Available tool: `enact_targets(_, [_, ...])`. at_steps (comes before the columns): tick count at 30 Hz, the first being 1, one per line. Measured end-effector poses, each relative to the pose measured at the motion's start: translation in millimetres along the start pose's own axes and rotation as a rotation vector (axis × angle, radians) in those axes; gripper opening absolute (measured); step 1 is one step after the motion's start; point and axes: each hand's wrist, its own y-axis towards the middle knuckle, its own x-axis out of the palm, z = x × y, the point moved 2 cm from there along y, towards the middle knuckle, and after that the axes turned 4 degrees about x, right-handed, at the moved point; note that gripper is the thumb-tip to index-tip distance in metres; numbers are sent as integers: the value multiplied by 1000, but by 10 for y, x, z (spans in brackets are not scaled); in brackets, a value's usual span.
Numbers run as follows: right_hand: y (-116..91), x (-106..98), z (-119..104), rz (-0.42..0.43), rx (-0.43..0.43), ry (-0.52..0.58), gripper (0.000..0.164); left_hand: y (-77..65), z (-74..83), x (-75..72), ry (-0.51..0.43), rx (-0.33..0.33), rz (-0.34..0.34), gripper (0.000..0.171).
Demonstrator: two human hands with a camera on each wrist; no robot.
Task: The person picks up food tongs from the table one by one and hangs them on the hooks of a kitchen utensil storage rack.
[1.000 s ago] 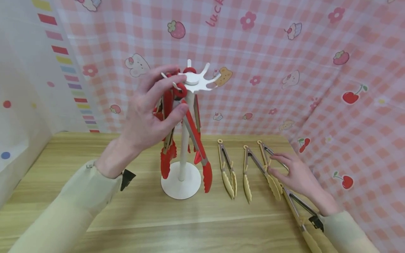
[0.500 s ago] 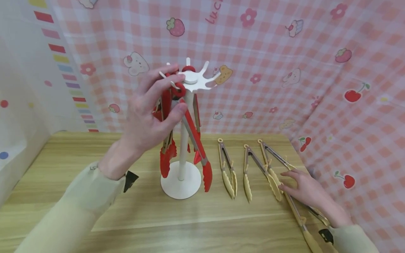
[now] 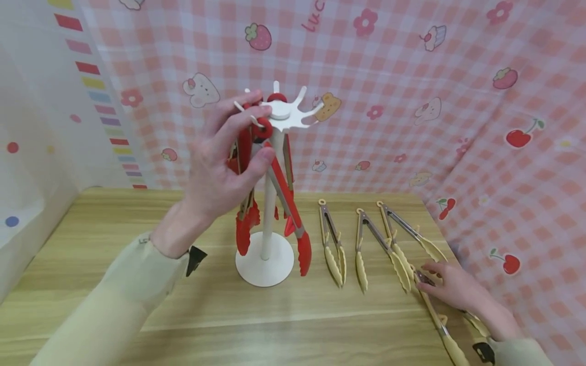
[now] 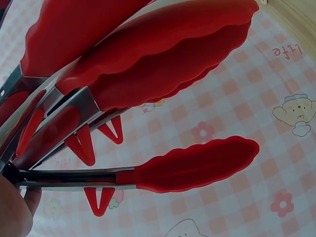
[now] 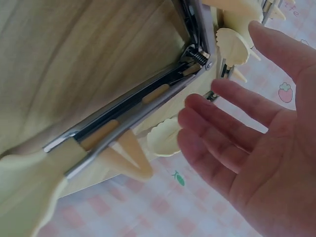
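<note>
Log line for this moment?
left hand: grips red tongs at white rack | right hand: near cream tongs, none gripped | cream tongs: on wooden table

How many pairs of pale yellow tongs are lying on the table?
4: the first pair nearest the white stand, the second pair right of it, the third pair farther right, and the fourth pair partly covered by the right hand. No others show.

Head view: left hand (image 3: 224, 157) covers upper parts of the red tongs (image 3: 288, 195), count uncertain; right hand (image 3: 458, 287) hides part of the nearest yellow tongs (image 3: 452, 346), one tip cropped by the bottom edge; fingertip contact there indeterminate; left wrist view: left hand mostly cut off.
</note>
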Motion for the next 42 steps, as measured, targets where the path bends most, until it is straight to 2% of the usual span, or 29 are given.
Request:
enact_targets(9, [-79,72,58,-30,34,-7,31,8,1,-3,14,-1,-2,62])
enact_targets(22, [-150,204,80,31,50,-6,36,-36,-18,16,16,10,-44,56])
enact_targets(27, [-129,227,67,43,57,-18,35,-53,-19,11,18,11,-37,54])
enact_targets(33, [-116,233,72,48,80,-40,34,-37,-2,34,17,4,-5,61])
enact_targets(42, [-129,245,66,58,102,-22,36,-49,-6,36,4,12,-20,54])
